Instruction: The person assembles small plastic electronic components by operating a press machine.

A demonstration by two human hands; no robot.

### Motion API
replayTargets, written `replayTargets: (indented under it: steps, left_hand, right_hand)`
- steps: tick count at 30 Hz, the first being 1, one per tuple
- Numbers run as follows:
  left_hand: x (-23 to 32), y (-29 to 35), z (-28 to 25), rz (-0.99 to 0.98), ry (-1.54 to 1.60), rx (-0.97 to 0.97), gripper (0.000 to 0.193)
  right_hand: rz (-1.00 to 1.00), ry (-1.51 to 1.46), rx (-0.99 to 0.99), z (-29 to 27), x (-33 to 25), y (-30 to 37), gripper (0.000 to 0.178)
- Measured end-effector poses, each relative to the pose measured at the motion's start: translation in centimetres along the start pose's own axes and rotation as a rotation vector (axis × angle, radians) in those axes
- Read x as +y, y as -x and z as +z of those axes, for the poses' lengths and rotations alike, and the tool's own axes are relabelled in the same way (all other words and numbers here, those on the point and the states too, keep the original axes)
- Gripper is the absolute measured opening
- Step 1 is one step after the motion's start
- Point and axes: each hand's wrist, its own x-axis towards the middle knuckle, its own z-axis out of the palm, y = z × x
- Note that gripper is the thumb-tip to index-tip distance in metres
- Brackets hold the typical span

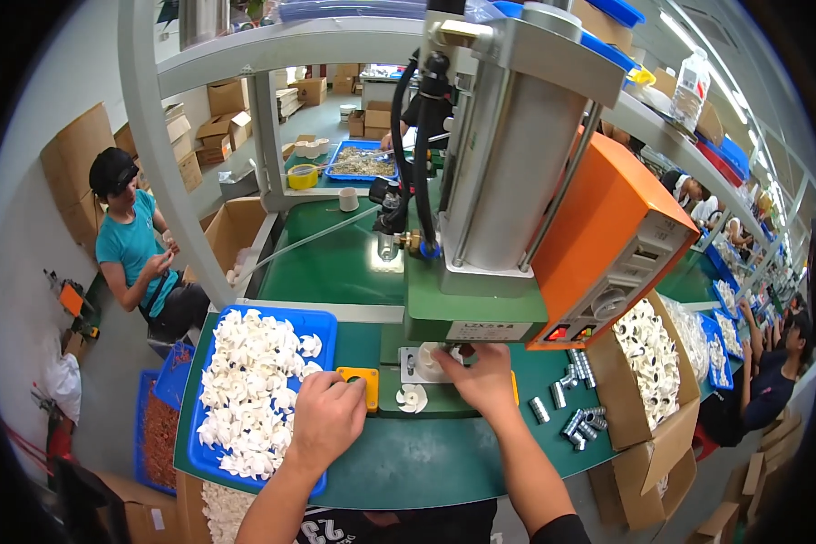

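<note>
My right hand (483, 379) reaches to the metal fixture plate (409, 367) under the press, its thumb and fingers closed on a white plastic impeller (430, 360) set there. A second white impeller (412, 398) lies just in front of the plate. My left hand (329, 419) is curled beside a yellow button box (363, 390), between it and a blue tray (328, 337) heaped with white impellers (249, 399). Its fingers are bent together, and the fingertips are hidden. The press cylinder (515, 172) stands above on a green press head (471, 313).
Right of the press are an orange control box (598, 245), several metal sleeves (582, 426) and a cardboard box (684, 385) of white parts with dark centres. A second yellow box (515, 388) is partly behind my right wrist. A person (136, 245) sits at left; others work at right.
</note>
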Motion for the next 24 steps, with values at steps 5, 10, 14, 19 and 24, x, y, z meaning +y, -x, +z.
replayTargets:
  steps: [5,10,14,19,24]
  left_hand:
    - [0.3,0.0,-0.3,0.001,-0.032,-0.029,0.021]
    - [0.8,-0.1,-0.9,0.037,-0.077,-0.126,0.027]
    - [1.2,-0.4,-0.8,0.03,-0.061,-0.153,0.027]
    - [1.1,-0.5,-0.8,0.039,-0.097,-0.14,0.026]
    - [1.3,-0.4,-1.0,0.024,-0.086,-0.13,0.026]
  right_hand:
    - [-0.032,0.085,-0.066,-0.5,-0.6,0.2,0.033]
    - [-0.274,0.016,0.083,-1.2,1.5,6.1,0.034]
    - [-0.303,-0.022,-0.153,-1.7,4.0,12.7,0.036]
    - [-0.338,0.099,-0.279,-2.0,4.8,13.7,0.044]
    - [-0.296,0.287,0.098,-5.4,4.0,9.5,0.054]
